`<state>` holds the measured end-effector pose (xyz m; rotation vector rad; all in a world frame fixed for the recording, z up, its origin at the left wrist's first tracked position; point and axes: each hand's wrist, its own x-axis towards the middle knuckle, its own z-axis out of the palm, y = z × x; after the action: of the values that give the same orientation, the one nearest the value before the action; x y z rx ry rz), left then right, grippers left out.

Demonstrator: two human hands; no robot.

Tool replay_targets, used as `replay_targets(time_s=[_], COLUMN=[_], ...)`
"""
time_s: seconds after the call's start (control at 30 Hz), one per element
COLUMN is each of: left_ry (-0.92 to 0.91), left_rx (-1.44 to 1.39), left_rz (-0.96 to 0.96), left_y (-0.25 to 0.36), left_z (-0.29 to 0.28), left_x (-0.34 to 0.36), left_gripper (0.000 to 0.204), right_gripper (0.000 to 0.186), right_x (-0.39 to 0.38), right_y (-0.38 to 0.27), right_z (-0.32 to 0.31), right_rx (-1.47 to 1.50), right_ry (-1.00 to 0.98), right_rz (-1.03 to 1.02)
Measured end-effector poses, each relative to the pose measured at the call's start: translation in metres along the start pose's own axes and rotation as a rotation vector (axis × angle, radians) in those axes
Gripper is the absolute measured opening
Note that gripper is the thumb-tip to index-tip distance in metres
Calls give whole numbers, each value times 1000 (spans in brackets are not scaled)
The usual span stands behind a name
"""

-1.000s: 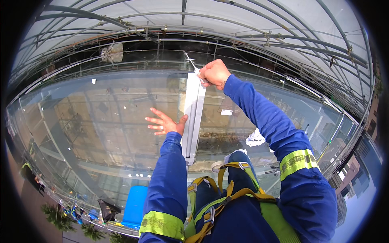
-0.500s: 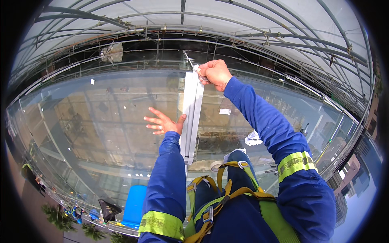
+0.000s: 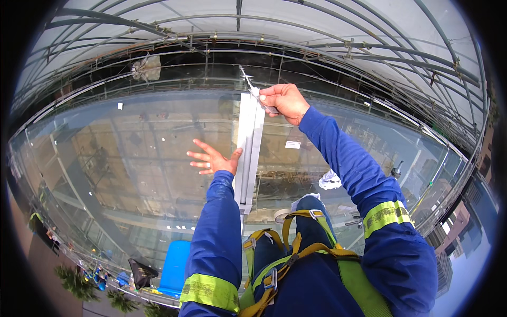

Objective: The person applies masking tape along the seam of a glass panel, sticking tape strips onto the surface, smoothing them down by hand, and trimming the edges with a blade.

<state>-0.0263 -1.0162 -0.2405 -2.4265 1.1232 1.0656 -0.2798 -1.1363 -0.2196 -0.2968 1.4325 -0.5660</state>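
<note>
A long white and grey strip (image 3: 248,148) runs away from me along the joint between glass panels. My right hand (image 3: 286,103) is closed at its far end, fingers and thumb pinching a small grey-white piece (image 3: 271,109), perhaps tape or film; I cannot tell which. My left hand (image 3: 215,159) lies on the left glass panel (image 3: 148,174) with its fingers spread, thumb close to the strip's left edge. Nothing is in it. Just beyond the strip's far end, a thin metal fitting (image 3: 245,76) sticks out.
A tape roll (image 3: 282,215) lies by my knee. On the right glass are a white label (image 3: 293,145) and a crumpled white cloth or paper (image 3: 330,180). Scaffold tubes (image 3: 338,50) cross the far side. A blue panel (image 3: 175,269) and a black bag (image 3: 142,273) are at lower left.
My right hand has shifted slightly right and toward me, still pinching the small piece, more of which now shows below the fingers. My left hand has stayed in place.
</note>
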Motion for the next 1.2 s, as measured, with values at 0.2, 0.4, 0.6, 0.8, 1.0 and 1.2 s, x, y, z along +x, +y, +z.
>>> replay_targets(time_s=[0.2,0.4,0.6,0.8,1.0,1.2], left_ry=[-20,0,24,38,30,14], left_rx=[9,25,-18,-18,-30,-42], left_rz=[-2,-29,4,-3,3,-2], left_y=[3,0,5,-1,0,0], left_z=[1,1,5,4,3,3], left_x=[0,1,-2,0,-1,-2], left_gripper=[161,160,158,157,158,158], right_gripper=[17,23,45,30,21,20], right_x=[-69,-117,-30,24,38,57], right_y=[85,110,37,-7,0,-2], right_z=[-31,-38,-15,13,2,0], right_rx=[-539,-1191,-971,-1164,-863,-787], right_ry=[146,189,288,85,45,-44], right_rz=[-262,-536,-689,-385,-432,-437])
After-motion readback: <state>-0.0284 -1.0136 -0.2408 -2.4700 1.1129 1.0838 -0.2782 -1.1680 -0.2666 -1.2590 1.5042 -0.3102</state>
